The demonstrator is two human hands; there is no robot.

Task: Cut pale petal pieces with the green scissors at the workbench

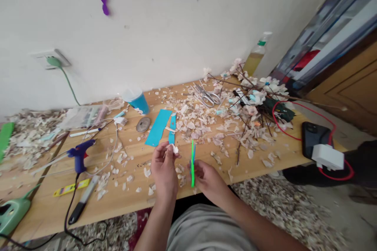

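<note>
My left hand (165,164) pinches a small whitish petal-like piece (174,149) between thumb and fingers, above the front of the table. Just to its right, my right hand (207,176) is closed on a thin bright green strip (193,164) with a blue edge beside it, held upright. Whether these are two strips or one two-coloured thing, I cannot tell. Behind my left hand lie a wide blue sheet (159,127) and a narrower blue strip (172,129). Pale petal-like flakes (193,121) are scattered around both hands.
Scissors (208,97) lie at the back, beside branches with pale flowers (256,94). A blue cup (138,102) and round metal lid (143,124) stand left. Further left are a blue glue gun (79,157) and a utility knife (84,200). A phone (313,135) lies right.
</note>
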